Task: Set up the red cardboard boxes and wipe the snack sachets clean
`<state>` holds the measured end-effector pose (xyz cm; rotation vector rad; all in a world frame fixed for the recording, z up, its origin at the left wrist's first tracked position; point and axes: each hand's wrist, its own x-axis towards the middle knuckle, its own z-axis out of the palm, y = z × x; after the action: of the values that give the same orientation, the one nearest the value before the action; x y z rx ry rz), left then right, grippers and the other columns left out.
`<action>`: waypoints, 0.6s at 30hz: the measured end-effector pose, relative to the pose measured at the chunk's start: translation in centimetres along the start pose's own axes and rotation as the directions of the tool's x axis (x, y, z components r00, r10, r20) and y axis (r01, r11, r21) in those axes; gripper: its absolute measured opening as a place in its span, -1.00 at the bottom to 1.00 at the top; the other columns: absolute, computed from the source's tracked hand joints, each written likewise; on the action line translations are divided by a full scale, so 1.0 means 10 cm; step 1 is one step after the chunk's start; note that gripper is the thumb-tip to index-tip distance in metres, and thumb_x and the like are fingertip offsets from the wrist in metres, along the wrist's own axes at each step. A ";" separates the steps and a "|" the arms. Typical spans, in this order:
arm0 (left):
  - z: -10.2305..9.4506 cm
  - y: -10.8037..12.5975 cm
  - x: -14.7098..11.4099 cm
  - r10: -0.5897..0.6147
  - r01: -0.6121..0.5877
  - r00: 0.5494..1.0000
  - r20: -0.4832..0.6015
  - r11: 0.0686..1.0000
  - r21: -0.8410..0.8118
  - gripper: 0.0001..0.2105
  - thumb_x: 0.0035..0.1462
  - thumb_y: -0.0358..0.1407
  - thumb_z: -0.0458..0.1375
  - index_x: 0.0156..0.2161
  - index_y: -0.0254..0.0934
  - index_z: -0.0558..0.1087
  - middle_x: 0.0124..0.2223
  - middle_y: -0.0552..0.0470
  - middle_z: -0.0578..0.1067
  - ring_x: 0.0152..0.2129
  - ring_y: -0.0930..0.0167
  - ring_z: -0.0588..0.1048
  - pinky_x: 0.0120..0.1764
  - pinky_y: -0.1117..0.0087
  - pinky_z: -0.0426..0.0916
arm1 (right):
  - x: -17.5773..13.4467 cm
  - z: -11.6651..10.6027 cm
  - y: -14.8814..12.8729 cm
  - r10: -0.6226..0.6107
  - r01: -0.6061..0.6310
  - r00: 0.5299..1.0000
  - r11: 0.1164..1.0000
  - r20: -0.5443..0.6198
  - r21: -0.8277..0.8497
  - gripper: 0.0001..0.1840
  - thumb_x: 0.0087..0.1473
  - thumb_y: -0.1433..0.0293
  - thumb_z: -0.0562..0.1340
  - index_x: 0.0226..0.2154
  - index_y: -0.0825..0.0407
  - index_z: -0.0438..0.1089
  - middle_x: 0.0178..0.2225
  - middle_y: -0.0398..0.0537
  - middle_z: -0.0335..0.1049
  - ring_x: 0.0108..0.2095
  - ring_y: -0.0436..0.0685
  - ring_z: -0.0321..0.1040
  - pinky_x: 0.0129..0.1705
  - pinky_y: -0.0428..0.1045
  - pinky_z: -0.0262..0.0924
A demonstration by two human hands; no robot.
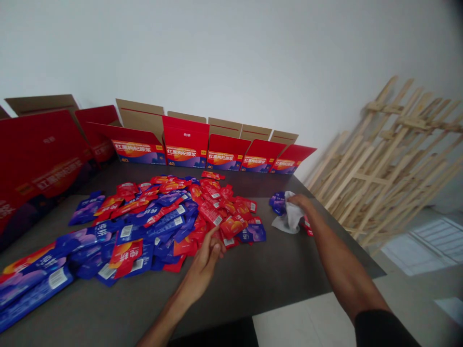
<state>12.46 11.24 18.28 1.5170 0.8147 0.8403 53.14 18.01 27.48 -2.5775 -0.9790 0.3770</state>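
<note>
My left hand [207, 255] is at the near right edge of a loose pile of red pouches [210, 212] and blue pouches [159, 224]. Its index finger is stretched out toward a red pouch with an orange pattern [233, 225]; whether it touches is unclear. The other fingers are curled and hold nothing I can see. On the right side of the table, my right hand [301, 202] is closed on a crumpled white cloth [290, 217]. A blue pouch [278, 203] shows left of the cloth, and a red piece [307, 225] peeks out under my wrist.
Several open red cartons [224, 153] with raised brown flaps line the back of the dark table [253, 274]. A larger red carton [39, 164] stands at the left. Wooden easel-like frames [383, 168] lean against the wall beyond the table's right edge.
</note>
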 end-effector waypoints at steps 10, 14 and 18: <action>-0.01 -0.09 -0.05 0.035 -0.083 0.979 0.200 0.968 0.237 -0.53 0.45 -0.07 -0.04 0.36 -0.16 0.27 -0.18 0.00 0.52 -0.21 0.27 0.51 -0.05 0.21 0.40 | -0.74 0.43 -0.11 -0.378 0.450 0.873 0.868 0.310 -0.210 -0.72 0.15 0.25 0.42 -0.11 0.04 0.63 -0.06 0.15 0.62 0.01 0.27 0.54 -0.02 -0.04 0.27; 0.04 -0.11 -0.03 0.141 -0.207 0.968 0.206 0.915 0.347 -0.62 0.47 -0.17 -0.04 0.28 -0.14 0.35 0.01 -0.09 0.55 -0.02 0.24 0.52 0.09 0.13 0.41 | -0.96 0.69 -0.16 -0.494 0.579 0.796 0.789 0.349 -0.206 -0.62 0.19 0.19 0.37 0.03 -0.05 0.58 0.00 0.09 0.61 0.02 0.28 0.54 -0.03 -0.04 0.28; 0.17 -0.12 0.19 0.306 -0.395 0.919 0.250 0.705 0.589 -0.66 0.44 -0.35 -0.05 0.22 -0.19 0.38 0.12 -0.13 0.51 0.11 0.23 0.46 0.18 0.10 0.38 | -0.98 0.86 -0.18 -0.533 0.590 0.801 0.777 0.270 -0.217 -0.62 0.25 0.17 0.30 0.02 0.03 0.56 -0.02 0.16 0.61 0.01 0.34 0.56 -0.03 0.01 0.30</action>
<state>14.81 12.19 17.06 2.3695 0.7509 0.7573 41.81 14.57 21.63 -2.3411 -1.9445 0.3354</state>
